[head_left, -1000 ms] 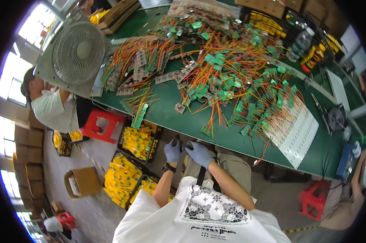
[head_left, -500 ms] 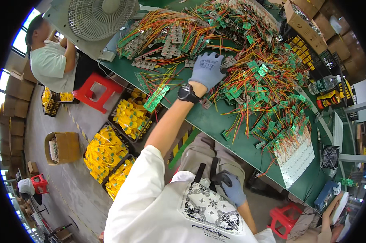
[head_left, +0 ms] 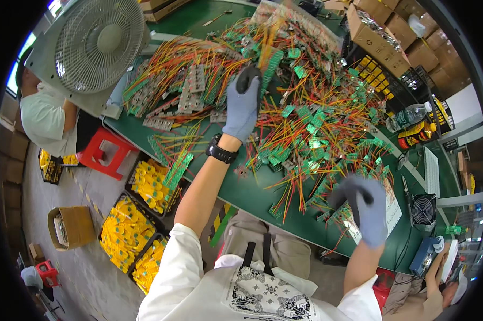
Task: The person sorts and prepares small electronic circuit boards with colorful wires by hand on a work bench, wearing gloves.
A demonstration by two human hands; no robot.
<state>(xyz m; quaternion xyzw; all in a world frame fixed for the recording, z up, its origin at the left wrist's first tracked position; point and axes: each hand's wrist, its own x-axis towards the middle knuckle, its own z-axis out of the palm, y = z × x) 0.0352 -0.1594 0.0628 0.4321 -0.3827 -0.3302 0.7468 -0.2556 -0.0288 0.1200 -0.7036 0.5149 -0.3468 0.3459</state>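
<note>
Over the near right of the counter (head_left: 244,188), the right hand (head_left: 371,208) is blurred, hold undeterminable; mid-counter, the left hand (head_left: 242,107) appears clasped on a green board strip (head_left: 273,65), presumably held up to clear the wires (head_left: 266,49).

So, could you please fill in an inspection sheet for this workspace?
Surface: green table, largely covered.
Parts: wired boards, heaped; white panel at the right.
Clutter: bottle at the right, beside a rack.
Hands: left hand appears to grip a green strip; right hand, blurred, near the white panel, grip unclear.
Cables: coloured wires, tangled.
Surroundings: large fan, red stool and yellow parts, all at the left.
</note>
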